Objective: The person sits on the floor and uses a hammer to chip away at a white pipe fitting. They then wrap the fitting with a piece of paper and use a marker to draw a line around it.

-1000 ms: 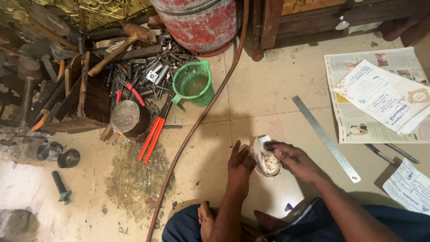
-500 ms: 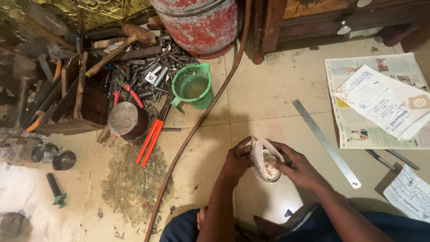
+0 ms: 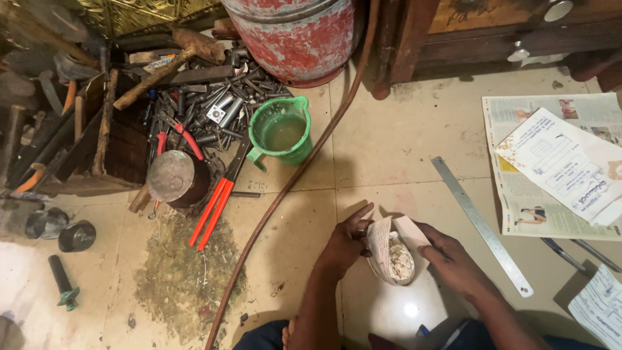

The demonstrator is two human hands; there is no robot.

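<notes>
Both hands hold a small paper packet (image 3: 391, 254) folded from printed newsprint, low in the middle of the view above the tiled floor. The packet is open at the top and shows pale small bits inside. My left hand (image 3: 345, 241) pinches its left edge with thumb and fingers. My right hand (image 3: 450, 259) grips the right side and a white flap of paper. My knees show at the bottom edge.
A steel ruler (image 3: 481, 224) lies on the floor right of the hands, next to newspaper sheets (image 3: 557, 165). A hose (image 3: 285, 188) runs diagonally past a green jug (image 3: 280, 135). Red-handled cutters (image 3: 217, 201), a metal pot (image 3: 172, 178), scattered tools and a red cylinder (image 3: 295, 35) fill the upper left.
The hands have lifted the packet slightly and turned it, so the paper sides now stand up around the contents. The view has shifted a little.
</notes>
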